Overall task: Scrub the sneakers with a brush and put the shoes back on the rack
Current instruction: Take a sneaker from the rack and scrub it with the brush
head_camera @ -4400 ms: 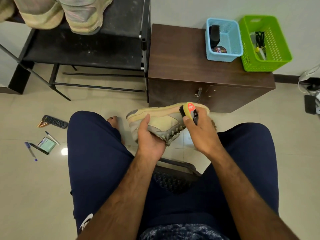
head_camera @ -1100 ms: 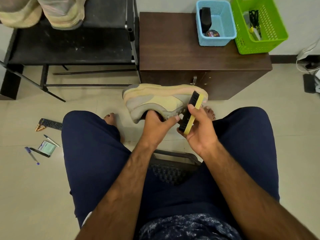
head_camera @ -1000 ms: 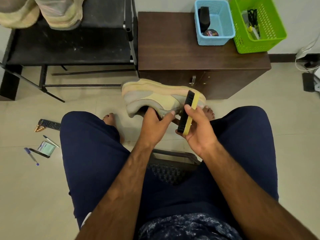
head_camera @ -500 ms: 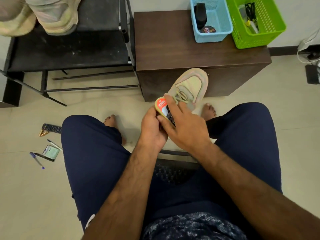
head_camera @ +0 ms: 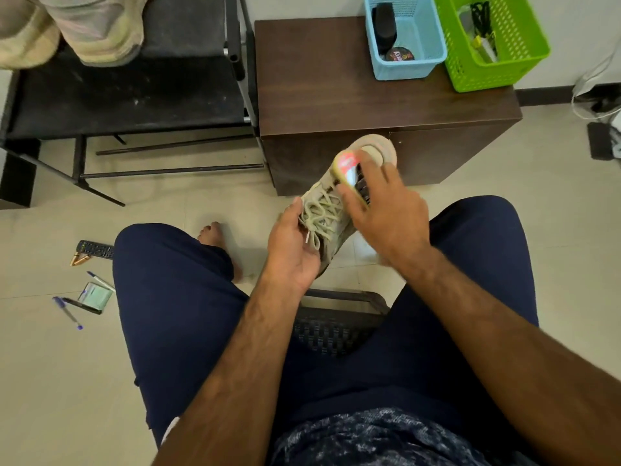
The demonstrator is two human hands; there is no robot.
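Right now my left hand curls around the heel end of the sneaker, holding it toe-away above the floor between my knees. My right hand clamps the brush against its upper. The loose laces could snag the bristles, or a hard stroke could twist the shoe free.

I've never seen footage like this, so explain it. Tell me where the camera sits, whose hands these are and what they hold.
No machine here: one camera, worn on a person's head, looks down at their two bare hands. The left hand holds a beige sneaker near its laces, toe pointing away. The right hand grips a yellow-backed brush against the sneaker's upper. Ahead stand a black shoe rack with more shoes on it and a brown cabinet bearing a blue basket and a green basket. A remote and pens lie on the floor.
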